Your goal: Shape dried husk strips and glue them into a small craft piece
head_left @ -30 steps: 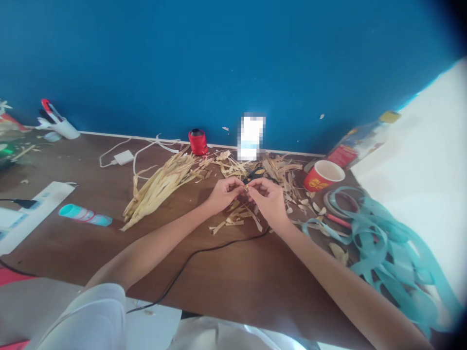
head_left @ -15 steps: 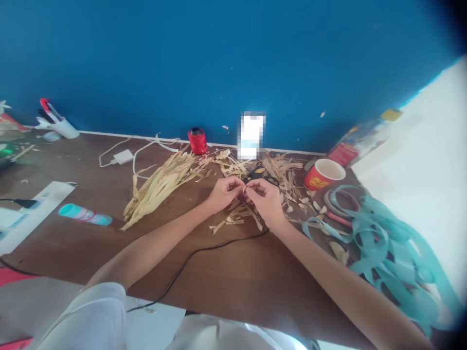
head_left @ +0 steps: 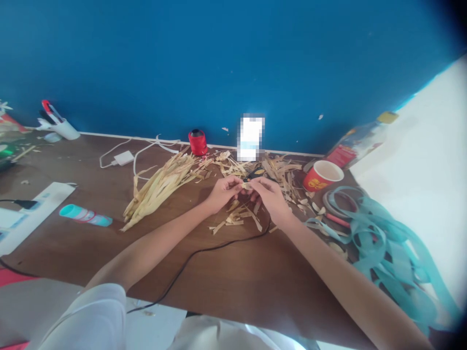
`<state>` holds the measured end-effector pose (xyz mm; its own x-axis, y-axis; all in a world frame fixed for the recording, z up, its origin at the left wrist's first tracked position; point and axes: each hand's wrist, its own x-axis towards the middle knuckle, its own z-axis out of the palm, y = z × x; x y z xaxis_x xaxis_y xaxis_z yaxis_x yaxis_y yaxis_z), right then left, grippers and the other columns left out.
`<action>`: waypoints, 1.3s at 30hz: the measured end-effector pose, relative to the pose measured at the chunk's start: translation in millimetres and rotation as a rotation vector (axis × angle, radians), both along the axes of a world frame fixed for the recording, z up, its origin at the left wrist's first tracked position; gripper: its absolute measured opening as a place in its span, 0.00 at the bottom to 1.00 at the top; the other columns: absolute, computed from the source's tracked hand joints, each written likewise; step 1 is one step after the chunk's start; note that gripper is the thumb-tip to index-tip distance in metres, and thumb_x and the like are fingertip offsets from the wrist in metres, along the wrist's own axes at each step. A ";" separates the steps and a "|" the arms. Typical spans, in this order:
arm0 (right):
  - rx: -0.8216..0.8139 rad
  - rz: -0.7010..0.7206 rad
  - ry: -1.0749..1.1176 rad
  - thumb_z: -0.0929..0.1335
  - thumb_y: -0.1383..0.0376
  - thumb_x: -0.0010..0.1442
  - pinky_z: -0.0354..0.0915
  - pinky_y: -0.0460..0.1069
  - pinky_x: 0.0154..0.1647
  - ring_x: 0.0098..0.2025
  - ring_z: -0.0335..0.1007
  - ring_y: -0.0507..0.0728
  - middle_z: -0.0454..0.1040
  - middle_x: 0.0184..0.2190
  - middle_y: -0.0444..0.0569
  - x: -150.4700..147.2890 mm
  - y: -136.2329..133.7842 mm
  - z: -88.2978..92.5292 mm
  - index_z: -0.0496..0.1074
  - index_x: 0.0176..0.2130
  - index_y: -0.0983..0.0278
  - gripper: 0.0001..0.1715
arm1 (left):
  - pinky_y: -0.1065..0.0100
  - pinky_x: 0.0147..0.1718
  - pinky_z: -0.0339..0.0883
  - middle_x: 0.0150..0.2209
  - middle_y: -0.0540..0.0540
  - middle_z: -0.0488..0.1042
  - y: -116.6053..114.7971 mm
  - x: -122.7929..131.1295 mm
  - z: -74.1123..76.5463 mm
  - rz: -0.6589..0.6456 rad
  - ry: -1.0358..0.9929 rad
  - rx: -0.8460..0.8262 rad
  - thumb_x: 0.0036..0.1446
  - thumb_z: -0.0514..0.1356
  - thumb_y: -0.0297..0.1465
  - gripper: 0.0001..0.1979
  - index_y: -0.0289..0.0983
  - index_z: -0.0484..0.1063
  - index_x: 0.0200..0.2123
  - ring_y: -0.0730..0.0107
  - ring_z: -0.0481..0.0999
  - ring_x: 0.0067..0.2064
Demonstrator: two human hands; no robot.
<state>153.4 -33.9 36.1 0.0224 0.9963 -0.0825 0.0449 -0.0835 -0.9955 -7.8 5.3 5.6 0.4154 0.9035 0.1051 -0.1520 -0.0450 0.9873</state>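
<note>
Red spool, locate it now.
In the head view, the red spool stands slightly left of centre at the back of the table, near the blue wall, just beyond the pale strip bundle and farther back than the left hand.

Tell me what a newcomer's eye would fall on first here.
First, the broad blue wall across the top, with a glaring pixelated patch near the middle. Next, the tangled teal ribbon at the right. Then, at the centre, a small pale piece in the left hand's grip, the right hand at its other end.
</note>
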 end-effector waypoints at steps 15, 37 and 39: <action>0.189 0.057 -0.196 0.70 0.58 0.52 0.64 0.48 0.30 0.29 0.69 0.53 0.76 0.29 0.48 15.3 9.7 -1.8 0.76 0.34 0.64 0.12 | 0.75 0.22 0.53 0.25 0.50 0.70 1.1 -1.7 1.2 -0.134 0.063 -0.035 0.52 0.63 0.42 0.18 0.32 0.70 0.33 0.82 0.62 0.22; 0.516 -0.003 -0.582 0.64 0.64 0.57 0.63 0.50 0.33 0.32 0.69 0.55 0.73 0.38 0.50 12.8 -0.2 14.7 0.71 0.38 0.61 0.08 | 0.74 0.23 0.55 0.27 0.49 0.71 -0.8 1.8 1.6 -0.079 0.028 -0.022 0.53 0.61 0.43 0.18 0.33 0.68 0.34 0.80 0.64 0.23; 0.485 0.008 -0.574 0.65 0.64 0.57 0.63 0.49 0.33 0.32 0.69 0.54 0.73 0.38 0.49 12.5 0.0 13.7 0.71 0.39 0.61 0.09 | 0.74 0.24 0.56 0.27 0.49 0.71 -1.1 2.0 1.2 -0.075 0.036 -0.010 0.54 0.61 0.43 0.18 0.33 0.68 0.34 0.80 0.64 0.23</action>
